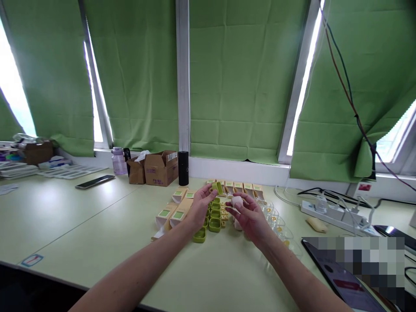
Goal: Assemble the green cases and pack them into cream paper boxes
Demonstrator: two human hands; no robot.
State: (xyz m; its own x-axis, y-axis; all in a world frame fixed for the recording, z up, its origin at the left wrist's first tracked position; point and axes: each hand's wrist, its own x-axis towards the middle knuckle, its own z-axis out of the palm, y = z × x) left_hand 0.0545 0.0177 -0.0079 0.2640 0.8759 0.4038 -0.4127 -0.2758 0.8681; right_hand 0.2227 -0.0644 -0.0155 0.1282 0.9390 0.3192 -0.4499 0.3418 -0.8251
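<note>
Olive green colours the small container [219, 187] and the open square cups [215, 225] in their rows. The rounded lump [237, 200] is plain white. Little mustard-yellow pieces [223, 212] sit beside the green. The cartons [164, 213] are cream to tan, each front marked with a bright green rectangle; the clear vessels [279, 229] carry amber-yellow spots.

The bench [107, 234] is pale yellowish green, its sticker [32, 260] blue-edged with a red stroke. Blinds [240, 78]: unpatterned mid-green. Bottle [119, 162]: translucent lilac. Cylindrical flask [183, 170]: black. Cardboard box [156, 170]: brown. Power strip [328, 215]: white.
</note>
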